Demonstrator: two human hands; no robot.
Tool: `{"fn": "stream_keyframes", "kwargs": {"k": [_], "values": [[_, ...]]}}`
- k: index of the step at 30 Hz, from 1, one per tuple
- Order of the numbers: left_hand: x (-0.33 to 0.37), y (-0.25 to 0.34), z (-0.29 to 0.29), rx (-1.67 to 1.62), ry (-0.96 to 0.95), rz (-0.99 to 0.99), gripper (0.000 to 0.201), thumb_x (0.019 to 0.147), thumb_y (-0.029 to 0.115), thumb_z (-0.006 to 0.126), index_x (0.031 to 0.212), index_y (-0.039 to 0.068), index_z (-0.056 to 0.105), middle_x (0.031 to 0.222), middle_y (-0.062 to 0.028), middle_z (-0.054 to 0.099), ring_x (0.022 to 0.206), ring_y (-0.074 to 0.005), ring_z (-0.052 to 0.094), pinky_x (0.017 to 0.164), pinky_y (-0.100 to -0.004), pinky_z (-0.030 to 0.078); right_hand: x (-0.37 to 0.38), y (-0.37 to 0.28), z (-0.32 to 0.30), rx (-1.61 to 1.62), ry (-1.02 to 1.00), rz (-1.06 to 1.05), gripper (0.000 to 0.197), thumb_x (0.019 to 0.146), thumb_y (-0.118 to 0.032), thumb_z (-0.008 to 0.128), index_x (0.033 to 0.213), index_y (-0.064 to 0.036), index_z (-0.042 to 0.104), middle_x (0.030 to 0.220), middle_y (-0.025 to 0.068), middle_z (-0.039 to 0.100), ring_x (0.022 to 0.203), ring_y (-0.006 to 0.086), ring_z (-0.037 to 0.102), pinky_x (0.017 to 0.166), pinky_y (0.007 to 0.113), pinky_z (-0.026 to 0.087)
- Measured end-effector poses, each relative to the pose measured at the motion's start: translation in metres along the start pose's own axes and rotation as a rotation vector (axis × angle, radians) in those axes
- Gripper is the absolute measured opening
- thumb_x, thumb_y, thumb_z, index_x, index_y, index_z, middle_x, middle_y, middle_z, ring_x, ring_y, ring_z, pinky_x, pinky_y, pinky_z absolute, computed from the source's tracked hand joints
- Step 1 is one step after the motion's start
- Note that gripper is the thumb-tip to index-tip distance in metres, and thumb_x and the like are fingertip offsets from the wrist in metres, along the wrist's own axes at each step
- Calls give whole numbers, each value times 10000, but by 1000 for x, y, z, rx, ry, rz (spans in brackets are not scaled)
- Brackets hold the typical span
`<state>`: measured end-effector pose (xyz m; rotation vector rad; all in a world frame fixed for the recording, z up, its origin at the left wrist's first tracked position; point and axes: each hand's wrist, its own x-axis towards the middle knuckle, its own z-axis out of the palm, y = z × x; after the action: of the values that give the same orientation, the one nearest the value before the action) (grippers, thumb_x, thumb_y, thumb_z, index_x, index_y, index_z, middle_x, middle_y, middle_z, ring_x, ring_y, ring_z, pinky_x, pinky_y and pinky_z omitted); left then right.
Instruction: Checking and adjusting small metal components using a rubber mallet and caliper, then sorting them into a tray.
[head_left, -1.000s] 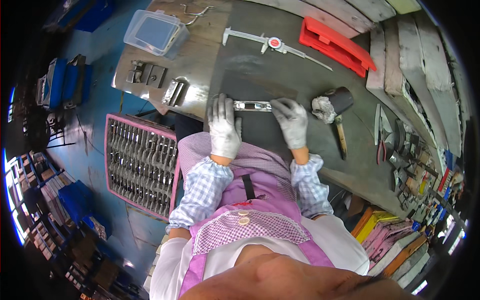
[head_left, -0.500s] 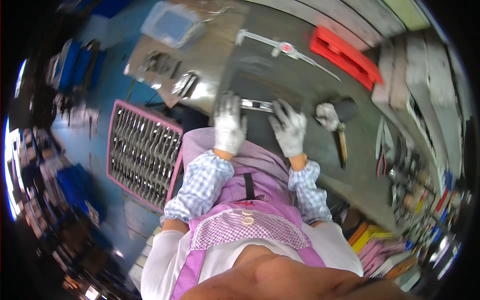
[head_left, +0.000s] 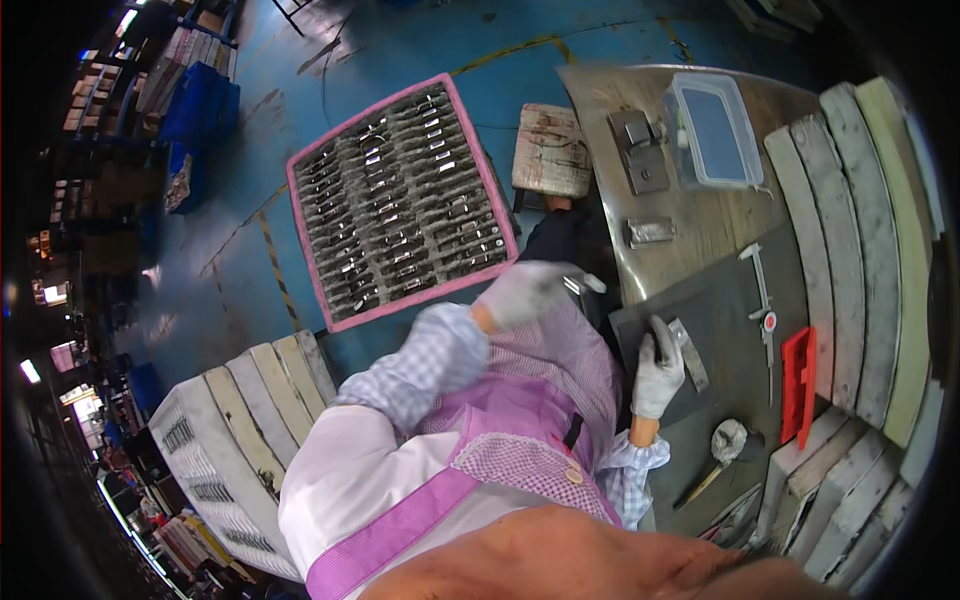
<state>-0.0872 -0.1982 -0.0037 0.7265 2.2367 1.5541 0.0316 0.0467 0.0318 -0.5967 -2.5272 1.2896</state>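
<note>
Grip of the white-gloved left hand [head_left: 528, 294] pinches a blurred, shiny metal piece [head_left: 592, 284] left of the grey table [head_left: 735, 395]; farther left, a pink-rimmed tray [head_left: 303, 222] of metal parts [head_left: 374, 160] stands above blue floor [head_left: 390, 50]. Rightward, the white-gloved right hand [head_left: 658, 380], fingers parted, rests beside a flat silver strip [head_left: 690, 354], left of a red-dialled caliper [head_left: 759, 275].

The left hand [head_left: 527, 294] extends forward, slightly blurred; the right hand [head_left: 657, 385] has fingers [head_left: 664, 341] parted.

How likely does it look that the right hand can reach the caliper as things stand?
Probably yes: the right hand is at the same bench as the caliper, and the metal strip between them looks flat enough to pass over.
</note>
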Motion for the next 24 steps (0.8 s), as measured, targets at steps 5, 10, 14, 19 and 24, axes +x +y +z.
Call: {"fn": "stream_keyframes", "kwargs": {"k": [5, 10, 14, 19, 24], "values": [[5, -215, -143, 554, 381, -454, 264, 983, 156, 582, 1189, 141, 747, 1086, -208, 735, 997, -401, 706, 905, -477, 566, -3, 41, 18, -227, 110, -189, 341, 848, 52, 627, 1122, -100, 763, 1095, 104, 748, 999, 286, 721, 902, 371, 561], [40, -301, -159, 566, 148, -565, 346, 890, 69, 697, 1221, 164, 729, 1105, -210, 727, 1051, -406, 687, 909, -490, 558, -1, 38, 28, -306, 149, -200, 401, 803, 80, 625, 1112, -130, 768, 1067, 85, 748, 965, 291, 721, 875, 386, 566], [40, -331, -162, 893, 454, -312, 375, 861, 41, 629, 1173, 209, 753, 1015, -137, 715, 904, -371, 687, 819, -500, 571, -4, 41, 31, -345, 170, -195, 408, 808, 115, 608, 1122, -90, 768, 1072, 100, 751, 991, 280, 720, 927, 367, 551], [50, -344, -178, 981, 403, -551, 229, 893, 115, 629, 1072, 175, 758, 1026, -157, 712, 941, -338, 716, 812, -483, 583, -2, 31, 35, -470, 216, -230, 437, 779, 74, 639, 1113, -172, 776, 1042, 85, 740, 933, 297, 722, 854, 397, 576], [72, -342, -194, 1161, 214, -677, 168, 908, 124, 631, 961, 62, 778, 972, -154, 764, 909, -334, 759, 799, -454, 606, -2, 24, 30, -497, 234, -259, 396, 799, 42, 656, 1103, -180, 780, 1063, 84, 747, 951, 295, 727, 875, 390, 583]]}}
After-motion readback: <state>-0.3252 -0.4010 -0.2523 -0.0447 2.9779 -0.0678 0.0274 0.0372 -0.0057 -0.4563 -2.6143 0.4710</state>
